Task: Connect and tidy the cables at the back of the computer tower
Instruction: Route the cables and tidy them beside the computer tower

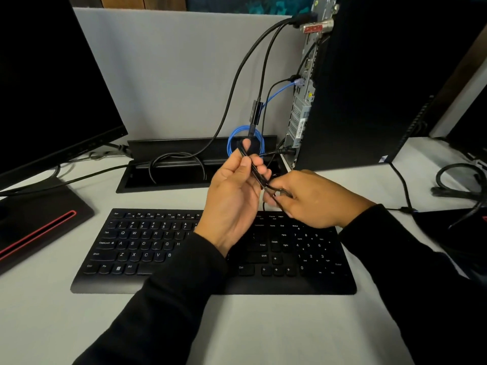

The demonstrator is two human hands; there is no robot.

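A black computer tower (369, 88) stands at the right with its metal back panel (303, 101) turned to the left. Two black cables (245, 64) run from its top ports down to the desk, and a blue network cable (279, 92) is plugged in halfway up, its slack coiled in a blue loop (233, 138). My left hand (234, 191) and my right hand (313, 198) meet above the keyboard. Both grip a folded bundle of thin black cable (257, 172), which leads to a plug (283, 150) low on the panel.
A black keyboard (147, 248) lies under my forearms. A monitor (47, 83) on a black, red-edged base (34, 225) fills the left. An open cable tray (168, 177) is sunk into the desk behind the keyboard. More black cables (458, 180) lie at the right edge.
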